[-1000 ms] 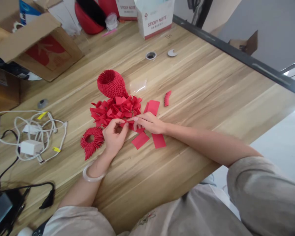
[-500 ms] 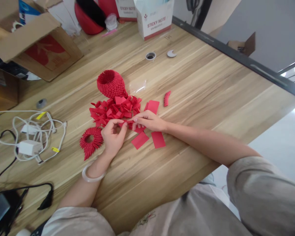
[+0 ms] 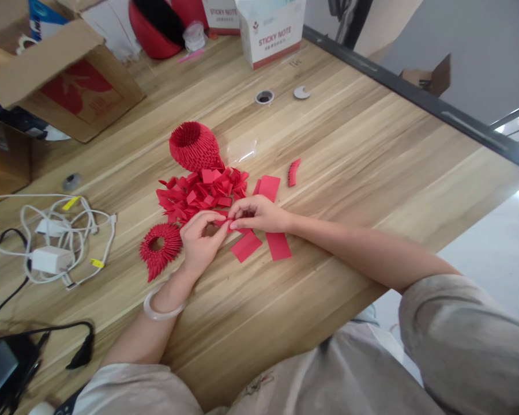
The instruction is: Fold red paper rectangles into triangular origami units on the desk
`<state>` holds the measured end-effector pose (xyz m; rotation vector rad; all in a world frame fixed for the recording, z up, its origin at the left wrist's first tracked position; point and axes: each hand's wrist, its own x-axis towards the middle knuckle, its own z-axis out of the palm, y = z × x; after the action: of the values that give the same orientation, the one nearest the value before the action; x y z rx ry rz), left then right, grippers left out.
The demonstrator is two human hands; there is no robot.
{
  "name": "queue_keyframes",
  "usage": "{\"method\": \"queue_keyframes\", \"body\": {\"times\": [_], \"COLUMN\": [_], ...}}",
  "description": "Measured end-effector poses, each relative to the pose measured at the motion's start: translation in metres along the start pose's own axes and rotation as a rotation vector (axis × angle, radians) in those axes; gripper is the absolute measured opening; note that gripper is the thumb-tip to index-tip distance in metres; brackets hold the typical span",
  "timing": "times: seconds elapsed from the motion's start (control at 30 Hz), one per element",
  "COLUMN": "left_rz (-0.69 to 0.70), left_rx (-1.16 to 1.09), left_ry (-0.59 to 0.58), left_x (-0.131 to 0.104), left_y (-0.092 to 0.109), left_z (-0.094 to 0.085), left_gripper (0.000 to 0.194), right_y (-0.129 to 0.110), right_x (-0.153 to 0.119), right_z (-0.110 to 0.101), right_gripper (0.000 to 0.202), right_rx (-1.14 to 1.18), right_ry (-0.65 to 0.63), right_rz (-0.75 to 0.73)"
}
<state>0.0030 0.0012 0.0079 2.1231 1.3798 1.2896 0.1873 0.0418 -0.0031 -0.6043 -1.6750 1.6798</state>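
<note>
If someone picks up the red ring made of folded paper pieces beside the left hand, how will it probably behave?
The red paper ring looks built from many small folded pieces slotted together, so it is probably very light and fairly fragile; pieces may slip out if squeezed. It lies flat on the wooden table, so it is unlikely to roll. The left hand is near it, not touching.

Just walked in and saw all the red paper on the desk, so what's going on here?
A person sits at a wooden table, with both hands pinching one small red paper piece between them: left hand, right hand. Just beyond the fingers lies a pile of folded red pieces, with a red modular paper vase behind it and a red paper ring beside the left hand. Flat red rectangles lie near the right hand.
</note>
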Motion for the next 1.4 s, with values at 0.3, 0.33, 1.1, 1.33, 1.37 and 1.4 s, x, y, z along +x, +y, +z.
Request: {"method": "queue_keyframes", "body": {"times": [0.3, 0.33, 1.1, 1.33, 1.37, 1.4], "left_rz": [0.027, 0.035, -0.091, -0.040, -0.039, -0.037], "left_rx": [-0.072, -0.087, -0.154, -0.079, -0.074, -0.070], "left_ry": [-0.064, -0.066, 0.016, 0.026, 0.027, 0.028], "left_x": [0.004, 0.004, 0.001, 0.000, 0.000, 0.000], "left_y": [0.004, 0.003, -0.004, -0.005, -0.005, -0.005], "left_z": [-0.001, -0.001, 0.003, 0.003, 0.003, 0.003], "left_gripper": [0.009, 0.010, 0.017, 0.016, 0.016, 0.016], "right_y": [0.001, 0.001, 0.004, 0.003, 0.002, 0.002], "right_x": [0.003, 0.003, 0.004, 0.003, 0.003, 0.003], "right_z": [-0.001, -0.001, -0.004, -0.003, -0.003, -0.003], "right_gripper": [0.021, 0.020, 0.023, 0.014, 0.013, 0.013], "right_rx": [0.103, 0.134, 0.273, 0.203, 0.191, 0.182], "right_ry": [0.039, 0.043, 0.024, 0.037, 0.039, 0.042], "right_rz": [0.002, 0.006, 0.017, -0.002, -0.003, -0.003]}}
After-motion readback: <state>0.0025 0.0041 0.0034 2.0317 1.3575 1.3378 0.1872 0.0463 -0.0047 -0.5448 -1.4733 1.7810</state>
